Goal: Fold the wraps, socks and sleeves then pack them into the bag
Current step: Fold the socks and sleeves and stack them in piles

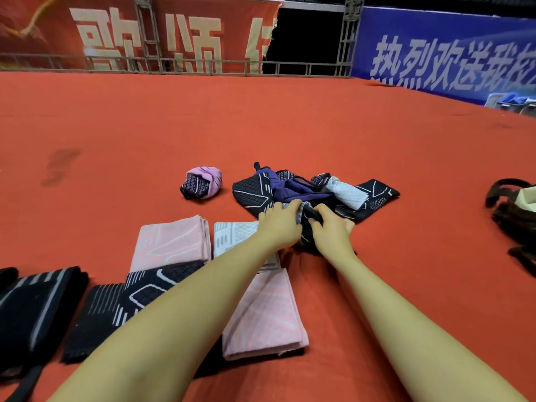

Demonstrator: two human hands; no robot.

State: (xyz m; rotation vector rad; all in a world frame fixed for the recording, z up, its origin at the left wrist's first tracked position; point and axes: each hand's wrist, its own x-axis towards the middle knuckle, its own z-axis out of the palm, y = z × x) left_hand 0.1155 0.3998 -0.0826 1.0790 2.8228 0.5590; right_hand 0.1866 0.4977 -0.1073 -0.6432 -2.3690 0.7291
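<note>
On the red carpet lies a heap of unfolded garments (316, 192): black patterned pieces, a navy one and a white one. My left hand (280, 224) and my right hand (333, 230) meet at the heap's near edge, both gripping a dark grey-and-black piece (303, 217). Folded pieces lie nearer to me: a pink one (171, 242), a white patterned one (235, 235), another pink one (266, 314), a black patterned one (116, 311) and a black striped one (34, 309). A rolled pink and black bundle (201, 182) sits to the left of the heap.
A dark brown bag (513, 216) with straps lies at the right edge. Red and blue banners on a metal truss (351, 36) close off the far side. Blue items (510, 101) sit at the far right.
</note>
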